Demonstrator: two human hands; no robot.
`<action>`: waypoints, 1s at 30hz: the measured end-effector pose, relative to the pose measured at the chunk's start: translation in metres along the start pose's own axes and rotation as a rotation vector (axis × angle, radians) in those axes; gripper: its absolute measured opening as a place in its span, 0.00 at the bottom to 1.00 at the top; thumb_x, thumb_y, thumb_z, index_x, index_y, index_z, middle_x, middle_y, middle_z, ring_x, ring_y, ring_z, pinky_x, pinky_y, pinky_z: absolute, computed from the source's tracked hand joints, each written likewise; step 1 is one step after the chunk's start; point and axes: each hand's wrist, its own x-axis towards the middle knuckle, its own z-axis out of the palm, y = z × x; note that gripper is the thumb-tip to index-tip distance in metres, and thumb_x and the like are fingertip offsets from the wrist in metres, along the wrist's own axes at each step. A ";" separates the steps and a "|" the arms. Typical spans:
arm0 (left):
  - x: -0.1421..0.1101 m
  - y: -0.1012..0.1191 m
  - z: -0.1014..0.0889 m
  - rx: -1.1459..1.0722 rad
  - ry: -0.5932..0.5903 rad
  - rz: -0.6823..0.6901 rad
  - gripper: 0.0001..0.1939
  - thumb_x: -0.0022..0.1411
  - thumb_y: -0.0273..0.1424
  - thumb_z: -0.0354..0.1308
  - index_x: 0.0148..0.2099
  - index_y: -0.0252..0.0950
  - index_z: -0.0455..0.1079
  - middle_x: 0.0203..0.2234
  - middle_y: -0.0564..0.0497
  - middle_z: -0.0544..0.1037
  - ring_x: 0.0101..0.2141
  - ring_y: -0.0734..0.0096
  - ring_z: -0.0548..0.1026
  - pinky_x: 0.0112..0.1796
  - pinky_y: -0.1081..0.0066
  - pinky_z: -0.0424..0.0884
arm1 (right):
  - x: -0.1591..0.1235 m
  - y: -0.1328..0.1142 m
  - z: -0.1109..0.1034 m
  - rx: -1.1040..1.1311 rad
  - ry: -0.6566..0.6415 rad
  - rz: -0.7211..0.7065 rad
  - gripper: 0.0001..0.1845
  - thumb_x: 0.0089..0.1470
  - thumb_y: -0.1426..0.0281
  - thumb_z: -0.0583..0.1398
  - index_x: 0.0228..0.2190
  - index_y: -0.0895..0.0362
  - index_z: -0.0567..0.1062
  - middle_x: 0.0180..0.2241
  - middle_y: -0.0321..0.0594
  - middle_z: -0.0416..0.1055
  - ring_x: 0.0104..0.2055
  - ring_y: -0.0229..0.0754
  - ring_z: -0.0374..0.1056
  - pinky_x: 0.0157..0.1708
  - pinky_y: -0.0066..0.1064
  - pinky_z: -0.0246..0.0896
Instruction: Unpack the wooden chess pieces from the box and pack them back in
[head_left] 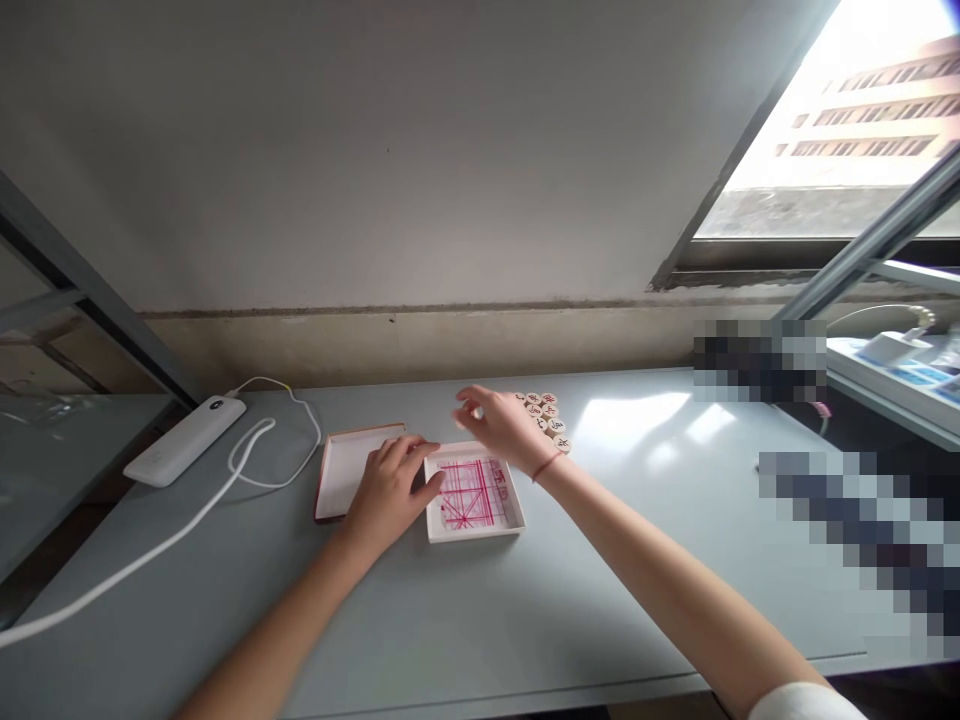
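Observation:
A white open box sits on the desk with a sheet printed with pink-red lines inside it. At its left side is my left hand, thumb and fingers apart, the tips by the box's left rim. My right hand is above the box's far right corner, fingers curled together and slightly blurred. A pale spot shows between those fingers, but I cannot make out what it is. Beyond the right wrist lie several round xiangqi pieces with red or black characters, partly hidden by the hand.
The red-edged box lid lies inner side up, left of the box. Farther left, a white power bank has a white cable curving across the desk. A wall borders the back; metal posts stand at the sides.

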 end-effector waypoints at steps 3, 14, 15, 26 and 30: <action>0.010 0.005 -0.002 -0.125 -0.001 0.021 0.18 0.63 0.36 0.55 0.54 0.39 0.64 0.46 0.46 0.72 0.46 0.61 0.72 0.47 0.63 0.68 | -0.025 -0.001 0.005 0.423 -0.051 -0.052 0.13 0.58 0.62 0.56 0.41 0.56 0.72 0.40 0.41 0.75 0.28 0.37 0.73 0.28 0.28 0.66; 0.025 0.016 0.007 -0.287 -0.008 0.023 0.12 0.64 0.32 0.54 0.50 0.41 0.67 0.42 0.50 0.75 0.41 0.67 0.75 0.43 0.69 0.71 | -0.045 0.019 0.021 0.905 -0.025 0.030 0.20 0.50 0.52 0.61 0.33 0.57 0.69 0.31 0.40 0.73 0.26 0.35 0.69 0.22 0.26 0.65; 0.023 0.015 0.007 -0.269 -0.009 0.019 0.13 0.63 0.31 0.54 0.50 0.41 0.67 0.42 0.50 0.74 0.41 0.67 0.74 0.43 0.69 0.71 | -0.046 0.021 0.022 0.901 -0.030 0.031 0.20 0.50 0.52 0.61 0.33 0.57 0.69 0.31 0.40 0.73 0.26 0.36 0.69 0.22 0.26 0.66; 0.018 0.007 0.010 0.073 -0.111 -0.096 0.05 0.55 0.25 0.57 0.34 0.41 0.69 0.39 0.52 0.77 0.42 0.61 0.72 0.42 0.62 0.60 | -0.050 0.026 0.025 0.632 0.067 -0.016 0.07 0.54 0.67 0.58 0.36 0.56 0.72 0.39 0.41 0.69 0.34 0.38 0.68 0.31 0.29 0.67; 0.016 0.003 0.008 0.147 -0.079 -0.107 0.12 0.56 0.29 0.57 0.45 0.41 0.70 0.45 0.48 0.75 0.47 0.57 0.70 0.43 0.60 0.60 | -0.052 0.020 0.031 0.408 0.079 -0.137 0.11 0.53 0.76 0.56 0.37 0.55 0.74 0.42 0.43 0.68 0.39 0.40 0.68 0.41 0.33 0.66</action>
